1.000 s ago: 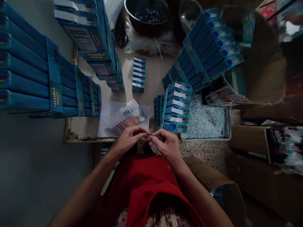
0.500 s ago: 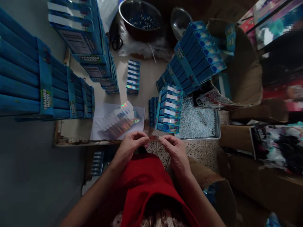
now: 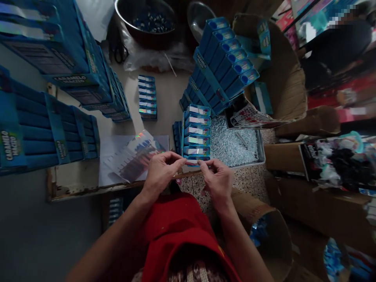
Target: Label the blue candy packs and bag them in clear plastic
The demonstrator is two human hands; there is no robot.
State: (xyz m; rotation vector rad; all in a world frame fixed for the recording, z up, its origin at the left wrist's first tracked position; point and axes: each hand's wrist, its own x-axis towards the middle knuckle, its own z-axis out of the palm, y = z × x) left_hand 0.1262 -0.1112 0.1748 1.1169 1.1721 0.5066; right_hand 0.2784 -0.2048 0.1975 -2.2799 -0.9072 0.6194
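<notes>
My left hand (image 3: 161, 172) and my right hand (image 3: 217, 180) pinch the two ends of a small, shiny sticker strip (image 3: 192, 161). The strip lies over the nearest box in a row of blue candy boxes (image 3: 196, 131); whether it is pressed down there I cannot tell. Pale strips cross the ends of the other boxes in that row. Left of my hands, a clear, shimmering sticker sheet (image 3: 133, 154) rests on white paper (image 3: 105, 172). Another short row of blue boxes (image 3: 147, 96) stands farther back.
Tall stacks of blue boxes (image 3: 85, 70) rise at the left, more boxes (image 3: 217, 66) at the right. A metal tray (image 3: 261, 149) of pale granules lies beside an open cardboard box (image 3: 289, 98). Behind are a metal bowl (image 3: 117, 9) and scissors (image 3: 121, 55). Another person (image 3: 343, 47) is at upper right.
My hands have moved forward with the strip, from the table's front edge onto the nearest box of the row. The camera view has shifted, so the table's things appear farther left.
</notes>
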